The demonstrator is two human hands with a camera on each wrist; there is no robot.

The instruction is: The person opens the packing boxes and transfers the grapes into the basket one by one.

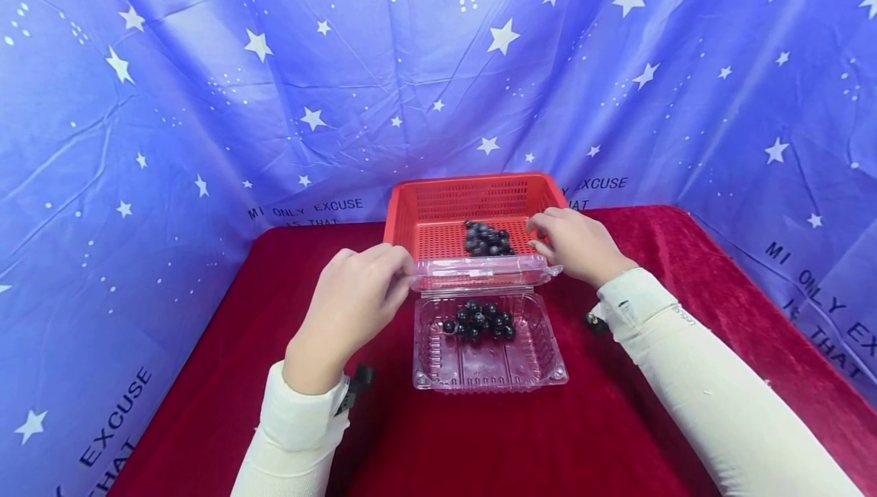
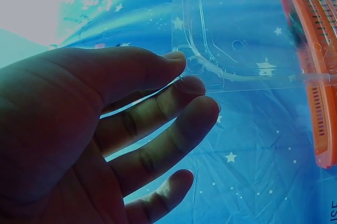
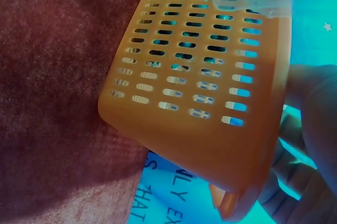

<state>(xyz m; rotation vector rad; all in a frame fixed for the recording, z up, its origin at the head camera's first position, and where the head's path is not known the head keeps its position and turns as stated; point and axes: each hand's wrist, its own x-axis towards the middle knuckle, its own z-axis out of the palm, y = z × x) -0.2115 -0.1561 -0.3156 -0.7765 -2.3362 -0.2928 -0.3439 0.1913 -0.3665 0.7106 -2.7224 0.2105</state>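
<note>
A clear plastic clamshell box (image 1: 492, 364) lies with its lid (image 1: 479, 272) raised, its hinge toward the red basket. Dark grapes (image 1: 477, 320) sit loose in its base. My left hand (image 1: 356, 299) pinches the lid's left corner between thumb and index finger; the left wrist view shows this corner (image 2: 202, 68) at the fingertips, the other fingers apart. Behind the box stands a red plastic basket (image 1: 404, 215), holding a bunch of dark grapes (image 1: 488, 238). My right hand (image 1: 575, 242) is at the basket's right rim, thumb and fingers spread apart, with nothing seen between them.
Dark red velvet cloth (image 1: 274, 276) covers the table. A blue curtain with white stars (image 1: 438, 63) hangs behind and at both sides. In the right wrist view, the slotted basket wall (image 3: 184, 92) stands close beside the right hand.
</note>
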